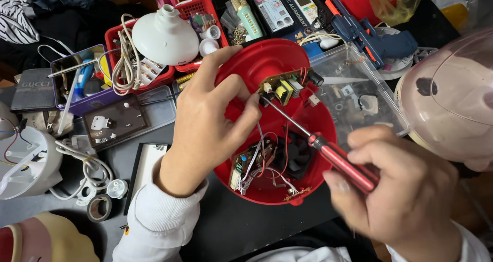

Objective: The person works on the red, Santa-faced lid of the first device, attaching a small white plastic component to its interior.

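Note:
A round red plastic housing (267, 62) lies open in the middle of the desk, with wires, a small black fan (298, 154) and a lower circuit board (245, 162) inside. My left hand (208, 121) rests over its left rim, fingertips on a small circuit board (285, 86) near the top. My right hand (400, 190) grips a red-handled screwdriver (341, 162), its tip touching that upper board's left end.
A clear plastic box (359, 95) of small parts sits right of the housing, a pink domed shell (452, 95) beyond it. Behind are red baskets (154, 80), a white lamp shade (164, 36), a blue glue gun (372, 36). White cables (84, 164) and tape rolls (100, 206) lie left.

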